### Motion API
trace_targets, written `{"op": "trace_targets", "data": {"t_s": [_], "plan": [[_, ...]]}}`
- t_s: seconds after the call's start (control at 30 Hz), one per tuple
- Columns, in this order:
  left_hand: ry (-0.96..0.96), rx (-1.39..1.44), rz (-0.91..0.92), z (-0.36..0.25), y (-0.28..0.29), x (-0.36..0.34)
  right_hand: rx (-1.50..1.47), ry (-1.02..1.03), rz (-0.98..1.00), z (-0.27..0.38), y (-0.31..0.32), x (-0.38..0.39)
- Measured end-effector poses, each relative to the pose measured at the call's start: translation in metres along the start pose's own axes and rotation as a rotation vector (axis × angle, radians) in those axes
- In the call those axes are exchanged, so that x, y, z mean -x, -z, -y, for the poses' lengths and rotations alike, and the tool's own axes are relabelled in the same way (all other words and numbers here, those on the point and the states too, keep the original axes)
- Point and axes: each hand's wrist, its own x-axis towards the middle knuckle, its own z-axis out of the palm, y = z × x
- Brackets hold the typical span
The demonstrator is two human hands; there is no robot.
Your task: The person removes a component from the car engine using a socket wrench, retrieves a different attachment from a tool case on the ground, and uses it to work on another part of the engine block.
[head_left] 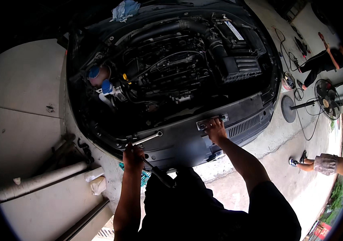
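My left hand (133, 157) is closed at the front left of the car's open engine bay. Out of it, to the right, juts a silver wrench (149, 138) with a ring end. A black-handled tool (161, 174) slants from the same hand down toward my body; its head is hidden in my fingers. At the front panel (167, 146), right of centre, my right hand (215, 130) has its fingers bent over a small flat rectangular piece (200, 125) with shiny round parts. The fingers hide much of that piece.
Behind the panel lies the engine (167, 60), with a blue-capped reservoir (99, 75) on the left. A blue cloth (125, 10) rests at the back. Rightward stand a fan (327, 99), cables on the floor, and two other people. A pale pipe (43, 180) runs at left.
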Motion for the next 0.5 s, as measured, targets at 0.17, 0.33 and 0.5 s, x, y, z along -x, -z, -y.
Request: {"op": "trace_targets", "data": {"t_s": [0.17,0.33,0.5], "plan": [[0.024,0.102,-0.148,-0.011,-0.029,-0.024,-0.231,0.001,0.233,-0.011,0.006,-0.017],[0.035,0.214,0.019,-0.044,-0.047,-0.042,-1.545,-0.209,0.217,0.121,0.106,0.002],[0.097,0.205,0.025,-0.069,-0.086,-0.024,-1.83,-0.233,0.213,0.233,0.224,0.01]]}}
